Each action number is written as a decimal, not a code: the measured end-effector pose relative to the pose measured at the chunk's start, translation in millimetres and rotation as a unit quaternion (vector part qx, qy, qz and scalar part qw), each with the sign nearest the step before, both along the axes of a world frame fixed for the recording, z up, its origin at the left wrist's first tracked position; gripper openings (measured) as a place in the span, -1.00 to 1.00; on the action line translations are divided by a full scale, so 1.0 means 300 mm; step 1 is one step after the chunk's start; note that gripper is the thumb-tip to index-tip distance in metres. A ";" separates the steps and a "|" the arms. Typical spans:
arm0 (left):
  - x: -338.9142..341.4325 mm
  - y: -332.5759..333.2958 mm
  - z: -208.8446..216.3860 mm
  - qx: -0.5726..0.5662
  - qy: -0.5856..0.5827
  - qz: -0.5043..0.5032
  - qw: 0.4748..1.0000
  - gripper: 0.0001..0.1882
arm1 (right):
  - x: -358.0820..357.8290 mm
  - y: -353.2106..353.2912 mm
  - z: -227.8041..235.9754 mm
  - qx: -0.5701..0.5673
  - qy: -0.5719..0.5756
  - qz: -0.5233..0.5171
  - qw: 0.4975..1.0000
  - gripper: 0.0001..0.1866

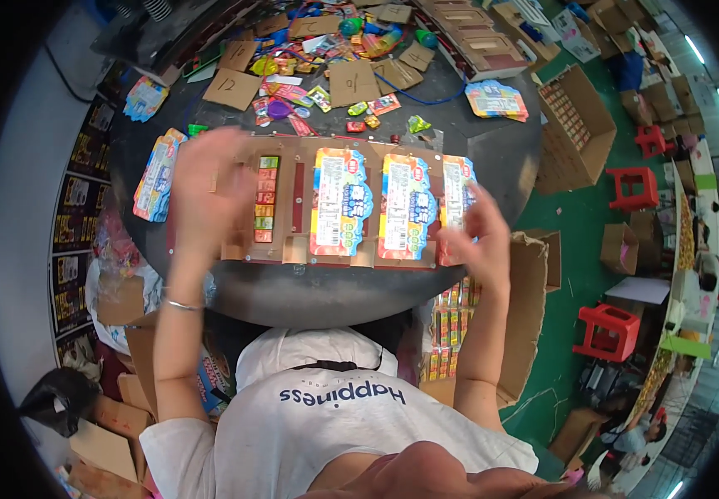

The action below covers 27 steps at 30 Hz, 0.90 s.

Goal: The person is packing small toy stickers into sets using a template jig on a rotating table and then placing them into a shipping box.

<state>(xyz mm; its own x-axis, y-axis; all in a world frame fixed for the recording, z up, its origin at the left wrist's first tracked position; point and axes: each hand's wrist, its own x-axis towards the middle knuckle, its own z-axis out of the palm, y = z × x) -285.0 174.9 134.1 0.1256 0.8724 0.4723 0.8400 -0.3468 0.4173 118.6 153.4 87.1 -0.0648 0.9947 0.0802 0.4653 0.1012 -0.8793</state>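
Observation:
A long brown cardboard-and-wood jig point(299, 245) with several slots lies along the near side of the round black table. In one slot stands a column of small red and green packets point(267, 200). Two blue-and-orange printed cards, one point(338, 204) near the middle and another point(405, 208) to its right, cover other slots. My right hand point(486, 237) is at the right end, thumb and fingers apart over the edge of a third printed card point(457, 187). Smeared by motion, my left hand point(214, 183) is over the jig's left end; its fingers cannot be made out.
Card stacks lie at the left point(156, 179), far left point(145, 98) and far right point(496, 100). Loose packets and cardboard pieces point(354, 83) litter the table's far side. Cartons of packets stand at the right point(571, 125) and by my right forearm point(526, 324). Red stools point(607, 331) stand farther right.

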 end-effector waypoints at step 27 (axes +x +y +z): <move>-0.487 -0.082 -0.076 -0.256 -0.463 -0.024 0.848 -0.43 | -0.464 -0.036 0.244 -0.063 0.138 0.019 0.988 -0.40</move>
